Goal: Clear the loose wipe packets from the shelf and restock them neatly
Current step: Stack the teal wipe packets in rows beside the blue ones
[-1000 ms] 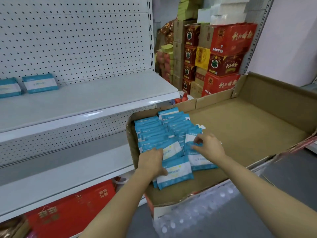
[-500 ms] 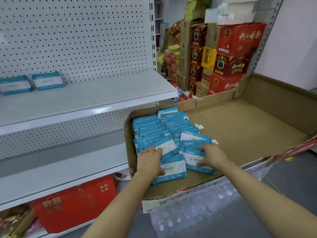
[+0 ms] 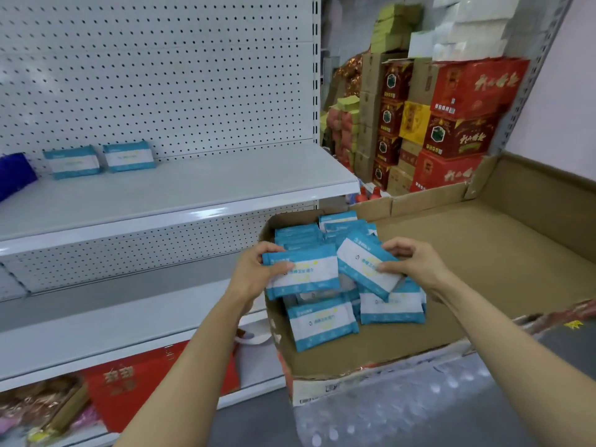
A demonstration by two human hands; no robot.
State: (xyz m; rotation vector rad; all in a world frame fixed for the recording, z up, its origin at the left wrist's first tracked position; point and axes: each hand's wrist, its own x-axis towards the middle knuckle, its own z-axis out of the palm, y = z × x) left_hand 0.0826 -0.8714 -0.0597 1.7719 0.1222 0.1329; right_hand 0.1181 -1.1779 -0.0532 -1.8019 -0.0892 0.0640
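Observation:
My left hand (image 3: 254, 272) grips a blue-and-white wipe packet (image 3: 304, 274) lifted above the cardboard box (image 3: 503, 253). Beside it, my right hand (image 3: 411, 262) pinches a second, tilted wipe packet (image 3: 362, 264). Several more packets (image 3: 322, 321) lie and stand in the box's left end beneath both hands. Two wipe packets (image 3: 100, 159) stand against the pegboard on the white upper shelf (image 3: 193, 188) at the far left.
A dark blue item (image 3: 14, 174) sits at the shelf's left edge. A lower white shelf (image 3: 113, 324) runs beneath, with red boxes (image 3: 135, 385) under it. Stacked red and brown cartons (image 3: 435, 124) fill the back. Packed water bottles (image 3: 403, 408) lie under the box.
Both hands have come up from the packets in the box, each lifting one packet. The camera has moved closer.

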